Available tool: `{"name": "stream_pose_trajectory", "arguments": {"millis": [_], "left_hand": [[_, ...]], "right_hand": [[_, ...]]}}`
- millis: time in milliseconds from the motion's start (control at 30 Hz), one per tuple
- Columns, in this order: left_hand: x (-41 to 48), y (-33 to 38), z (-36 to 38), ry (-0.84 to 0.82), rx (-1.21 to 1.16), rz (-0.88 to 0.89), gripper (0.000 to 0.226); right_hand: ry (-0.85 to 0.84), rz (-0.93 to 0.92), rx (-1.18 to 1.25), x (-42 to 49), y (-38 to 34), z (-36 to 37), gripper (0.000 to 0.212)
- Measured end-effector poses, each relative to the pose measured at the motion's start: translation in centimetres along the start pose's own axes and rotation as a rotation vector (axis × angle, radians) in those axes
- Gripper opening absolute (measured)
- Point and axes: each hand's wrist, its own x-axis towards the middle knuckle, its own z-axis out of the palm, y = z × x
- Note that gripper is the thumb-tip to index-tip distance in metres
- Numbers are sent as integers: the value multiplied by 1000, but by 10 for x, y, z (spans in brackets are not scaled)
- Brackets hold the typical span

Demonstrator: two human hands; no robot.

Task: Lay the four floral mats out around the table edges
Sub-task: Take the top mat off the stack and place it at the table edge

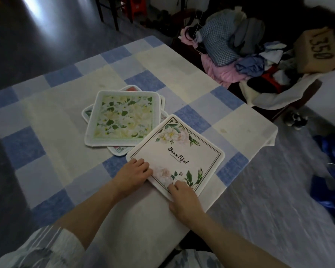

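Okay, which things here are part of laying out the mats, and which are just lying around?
Job: Beautiful mat under left hand and right hand; green mat topping the stack of other mats; table.

Lying about: clothes pile; cardboard box; blue bag.

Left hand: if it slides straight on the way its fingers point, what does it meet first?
The left hand points up-right across the "Beautiful" mat it already touches; beyond the mat, probably bare tablecloth.
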Motion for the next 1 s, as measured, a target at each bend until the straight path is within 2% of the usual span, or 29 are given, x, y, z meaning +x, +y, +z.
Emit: {"name": "stream_pose_trajectory", "arguments": {"millis": [167, 400, 633, 867, 1000], "left_hand": [[4, -4, -7, 7, -1, -8, 20], [-8, 16, -22, 5, -10, -85, 25], [-28, 60, -27, -6, -57, -311, 27], [8, 115, -38, 21, -77, -486, 26], [36, 149, -44, 30, -96, -592, 28]], "right_hand": [[-8, -16, 27, -3, -3, 1, 34], [8, -99, -72, -5, 10, -8, 33], [44, -263, -115, 0, 42, -20, 25], [113, -371, -110, 12, 105, -45, 19], [136, -453, -143, 14, 140, -64, 31]]}}
